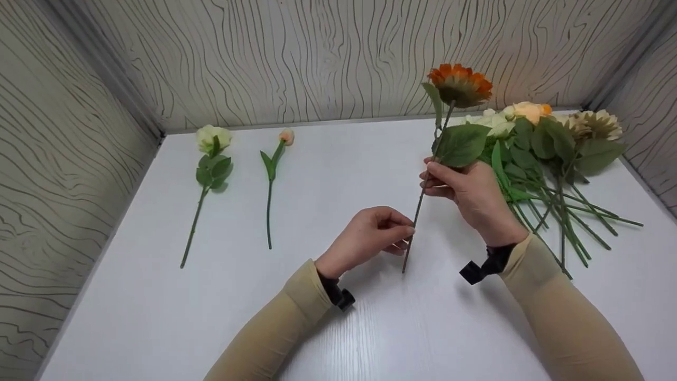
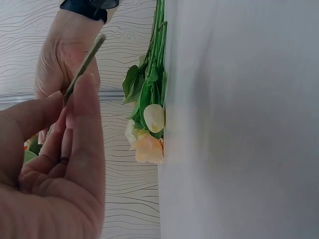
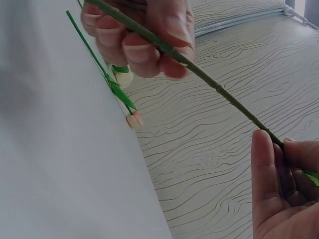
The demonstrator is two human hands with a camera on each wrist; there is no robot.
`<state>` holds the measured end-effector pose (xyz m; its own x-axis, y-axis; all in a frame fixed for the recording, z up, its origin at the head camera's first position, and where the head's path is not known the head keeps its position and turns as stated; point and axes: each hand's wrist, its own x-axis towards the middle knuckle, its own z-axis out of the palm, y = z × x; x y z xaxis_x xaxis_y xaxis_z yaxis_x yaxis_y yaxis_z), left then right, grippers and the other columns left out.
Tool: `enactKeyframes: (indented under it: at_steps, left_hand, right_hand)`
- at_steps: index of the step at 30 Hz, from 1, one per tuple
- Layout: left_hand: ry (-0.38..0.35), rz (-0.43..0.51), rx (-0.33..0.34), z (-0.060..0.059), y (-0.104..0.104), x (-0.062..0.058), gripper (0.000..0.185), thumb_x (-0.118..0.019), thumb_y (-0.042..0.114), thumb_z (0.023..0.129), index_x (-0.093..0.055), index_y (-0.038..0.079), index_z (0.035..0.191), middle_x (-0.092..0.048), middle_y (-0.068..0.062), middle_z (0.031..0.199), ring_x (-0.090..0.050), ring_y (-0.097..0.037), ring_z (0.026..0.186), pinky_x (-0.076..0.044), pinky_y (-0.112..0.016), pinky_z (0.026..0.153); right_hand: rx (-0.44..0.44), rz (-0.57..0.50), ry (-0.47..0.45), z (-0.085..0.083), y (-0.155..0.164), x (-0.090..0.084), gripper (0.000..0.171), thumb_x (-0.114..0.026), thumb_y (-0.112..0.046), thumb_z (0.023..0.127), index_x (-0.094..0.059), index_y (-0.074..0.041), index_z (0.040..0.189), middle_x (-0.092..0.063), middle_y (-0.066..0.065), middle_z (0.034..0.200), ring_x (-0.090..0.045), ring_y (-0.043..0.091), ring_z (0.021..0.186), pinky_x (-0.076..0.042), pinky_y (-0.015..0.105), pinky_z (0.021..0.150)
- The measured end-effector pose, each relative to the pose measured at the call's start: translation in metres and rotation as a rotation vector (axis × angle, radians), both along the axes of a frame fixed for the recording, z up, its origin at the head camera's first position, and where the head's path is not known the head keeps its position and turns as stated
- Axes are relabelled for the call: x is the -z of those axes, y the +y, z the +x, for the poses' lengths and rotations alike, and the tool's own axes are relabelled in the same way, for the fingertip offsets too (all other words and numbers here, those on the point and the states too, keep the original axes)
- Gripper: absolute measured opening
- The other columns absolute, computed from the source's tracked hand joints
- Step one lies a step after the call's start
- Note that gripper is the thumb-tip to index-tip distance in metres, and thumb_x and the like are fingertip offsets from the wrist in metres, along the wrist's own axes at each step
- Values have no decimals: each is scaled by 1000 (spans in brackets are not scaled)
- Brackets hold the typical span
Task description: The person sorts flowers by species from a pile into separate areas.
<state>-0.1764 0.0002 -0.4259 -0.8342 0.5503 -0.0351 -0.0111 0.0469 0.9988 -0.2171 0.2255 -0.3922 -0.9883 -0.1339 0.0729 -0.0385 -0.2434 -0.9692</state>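
- Long snug sleeves [image 1: 285,317] in a tan, khaki-ish fabric on both arms, reaching right down to the wrists.
- Black strap [image 1: 330,288] round the left wrist with a little black knob-like mount sticking out.
- Same deal on the right wrist: black band [image 1: 494,259] plus a chunky black clip.
- Bare hands, short plain nails.

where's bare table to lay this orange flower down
Bare table lies between the peach bud stem and the orange flower, and along the near edge. The right side is crowded by the flower pile; the cream rose lies at far left.
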Motion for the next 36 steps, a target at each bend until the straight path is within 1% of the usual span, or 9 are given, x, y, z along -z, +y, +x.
enactKeyframes:
  at_steps: [7, 11, 14, 17, 21, 25, 30, 33, 36]
  left_hand:
    - [28, -1, -75, -1, 1, 2, 9, -74, 13, 96, -72, 8, 104, -72, -22, 102, -73, -20, 81, -62, -36, 74]
    - [26, -35, -87, -6, -3, 2, 9, -73, 11, 96, -71, 6, 103, -72, -20, 102, -72, -19, 81, -62, -35, 74]
    - [25, -99, -105, -16, -9, -2, 9, -72, 12, 97, -70, 5, 104, -72, -20, 103, -72, -19, 81, -62, -33, 74]
    - [19, -177, -140, -32, -20, -5, 10, -73, 12, 97, -70, 5, 103, -72, -18, 102, -71, -19, 81, -62, -32, 74]
    - [-5, -271, -186, -53, -33, -3, 10, -72, 12, 97, -70, 3, 102, -71, -14, 98, -70, -19, 79, -62, -32, 73]
    - [-40, -347, -223, -70, -38, 3, 13, -72, 12, 97, -70, 0, 102, -71, -13, 94, -70, -19, 76, -61, -31, 72]
    - [-62, -414, -262, -80, -38, 10, 13, -73, 13, 97, -71, 1, 102, -72, -11, 89, -70, -17, 72, -60, -30, 71]
    - [-65, -414, -277, -83, -36, 13, 12, -73, 11, 96, -71, 0, 101, -73, -12, 87, -70, -17, 70, -60, -29, 69]
    - [-58, -416, -289, -84, -33, 14, 12, -73, 9, 95, -70, -1, 100, -73, -13, 86, -70, -18, 70, -60, -30, 69]
  right_hand:
    - [-22, 116, 18, 4, -14, 6, 40, -76, -18, 95, -61, 7, 123, -70, 17, 103, -72, 26, 92, -61, 41, 83]
    - [-50, 170, 14, 3, -14, 8, 46, -74, -23, 97, -60, 4, 130, -69, 21, 112, -72, 29, 97, -60, 42, 86]
    - [-54, 230, 9, 1, -9, 6, 57, -70, -32, 100, -52, 0, 143, -64, 22, 126, -69, 31, 105, -59, 40, 89]
    - [-19, 262, -13, -2, -1, 3, 63, -65, -39, 102, -44, -5, 151, -59, 19, 135, -65, 34, 113, -58, 37, 90]
    - [15, 258, -32, -6, 5, 0, 57, -62, -38, 103, -46, -7, 148, -58, 17, 135, -61, 37, 117, -59, 36, 88]
    - [5, 246, -20, -6, 5, -1, 49, -63, -33, 104, -51, -5, 143, -58, 20, 134, -62, 36, 115, -59, 36, 87]
    - [-5, 245, 0, -6, 5, 0, 45, -63, -32, 104, -55, -4, 138, -59, 20, 131, -63, 35, 113, -59, 35, 87]
    - [-10, 242, 15, -5, 5, 0, 43, -64, -31, 104, -57, -3, 136, -61, 19, 126, -63, 35, 112, -60, 35, 86]
    - [-17, 253, 26, -5, 4, -1, 40, -63, -29, 104, -60, -1, 133, -65, 18, 120, -65, 32, 108, -60, 36, 86]
